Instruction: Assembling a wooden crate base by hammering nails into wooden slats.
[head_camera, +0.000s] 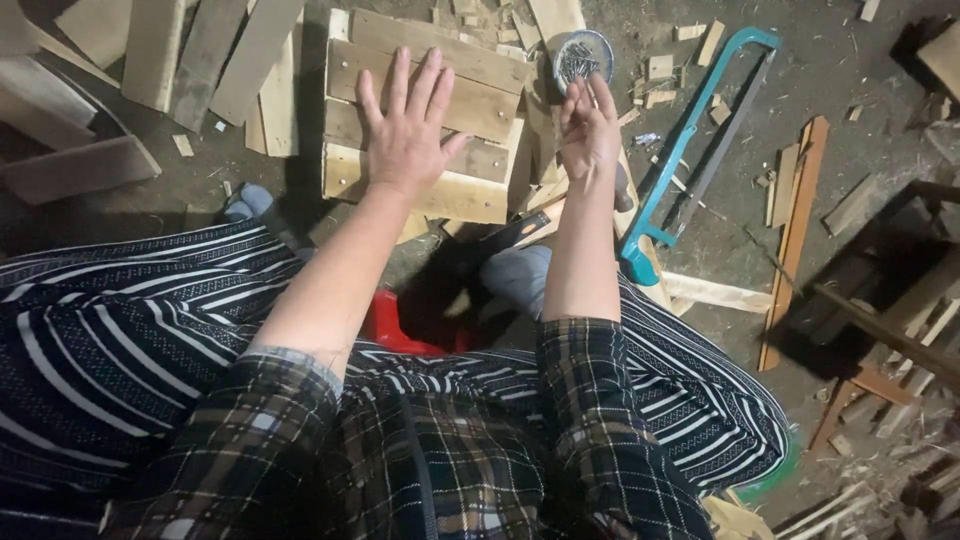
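My slatted wooden panel lies flat on the floor before my knees. My left hand rests on its slats, fingers spread and straight, gripping nothing. My right hand is raised just right of the panel, fingertips pinched together at the rim of a small round tin of nails; whether it grips a nail, I cannot tell. A teal-framed saw lies further right.

No pkgs, labels, signs, screens visible
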